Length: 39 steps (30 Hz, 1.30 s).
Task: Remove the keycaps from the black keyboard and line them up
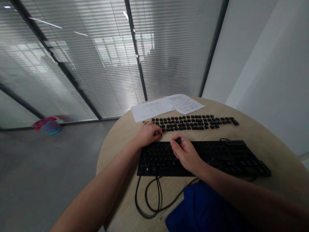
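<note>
A black keyboard (159,158) lies across the near part of the round table, with several bare spots where keycaps seem to be off. Beyond it, loose black keycaps (198,123) are set out in rows. My left hand (147,132) is at the left end of these rows, its fingers closed around a dark keycap (158,133). Over the upper middle of the keyboard is my right hand (184,151), closed on a small black object (178,140) whose kind is mostly hidden by the fingers.
Printed papers (166,106) lie at the table's far edge. A black cable (154,211) loops in front of the keyboard, beside blue cloth (202,209). The round wooden table (113,141) has its left edge near my left arm. A red and blue basket (51,125) stands on the floor.
</note>
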Available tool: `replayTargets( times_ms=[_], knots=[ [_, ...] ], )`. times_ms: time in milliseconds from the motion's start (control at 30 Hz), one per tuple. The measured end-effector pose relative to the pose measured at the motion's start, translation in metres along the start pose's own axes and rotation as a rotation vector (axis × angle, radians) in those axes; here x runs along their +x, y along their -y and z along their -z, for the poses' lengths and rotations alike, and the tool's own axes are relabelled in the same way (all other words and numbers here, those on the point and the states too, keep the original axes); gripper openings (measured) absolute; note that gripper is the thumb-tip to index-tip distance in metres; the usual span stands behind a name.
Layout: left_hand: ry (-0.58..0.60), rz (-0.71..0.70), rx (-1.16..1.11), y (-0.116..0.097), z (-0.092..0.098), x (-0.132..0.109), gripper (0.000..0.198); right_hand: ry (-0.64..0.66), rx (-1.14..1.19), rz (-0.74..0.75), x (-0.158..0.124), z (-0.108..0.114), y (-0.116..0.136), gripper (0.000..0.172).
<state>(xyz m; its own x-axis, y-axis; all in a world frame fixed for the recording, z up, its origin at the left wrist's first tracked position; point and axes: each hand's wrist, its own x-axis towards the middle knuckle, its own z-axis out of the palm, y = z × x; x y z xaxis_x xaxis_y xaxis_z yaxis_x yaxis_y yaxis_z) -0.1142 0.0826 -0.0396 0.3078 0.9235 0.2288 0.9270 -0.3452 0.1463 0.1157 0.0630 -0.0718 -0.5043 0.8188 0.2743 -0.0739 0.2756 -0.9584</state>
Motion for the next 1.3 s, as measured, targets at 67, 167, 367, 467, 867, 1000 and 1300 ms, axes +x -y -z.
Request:
replayTargets(
  times_ms=[67,167,367,467,867,1000,1300],
  knots=[
    [0.013,0.015,0.02,0.0,0.001,0.0,0.012,-0.001,0.006,0.001,0.0,0.0,-0.001,0.029],
    [0.027,0.042,0.042,-0.001,0.004,0.0,0.01,0.002,-0.002,0.006,-0.001,0.0,-0.002,0.031],
    [0.036,0.071,0.074,-0.003,0.009,-0.001,0.009,0.001,0.005,-0.005,0.0,0.001,-0.001,0.032],
    [0.042,0.067,0.076,-0.002,0.009,-0.001,0.008,-0.001,0.018,-0.009,0.0,0.0,-0.001,0.032],
    [0.023,0.091,0.099,0.0,0.011,-0.004,0.017,-0.015,-0.01,0.019,-0.001,0.002,-0.004,0.031],
    [0.03,0.06,0.099,-0.001,0.006,-0.001,0.015,-0.034,-0.019,0.027,-0.001,0.001,-0.003,0.033],
    [-0.021,0.029,0.031,0.003,0.001,0.0,0.016,-0.033,-0.02,0.028,-0.001,0.004,-0.003,0.031]
  ],
)
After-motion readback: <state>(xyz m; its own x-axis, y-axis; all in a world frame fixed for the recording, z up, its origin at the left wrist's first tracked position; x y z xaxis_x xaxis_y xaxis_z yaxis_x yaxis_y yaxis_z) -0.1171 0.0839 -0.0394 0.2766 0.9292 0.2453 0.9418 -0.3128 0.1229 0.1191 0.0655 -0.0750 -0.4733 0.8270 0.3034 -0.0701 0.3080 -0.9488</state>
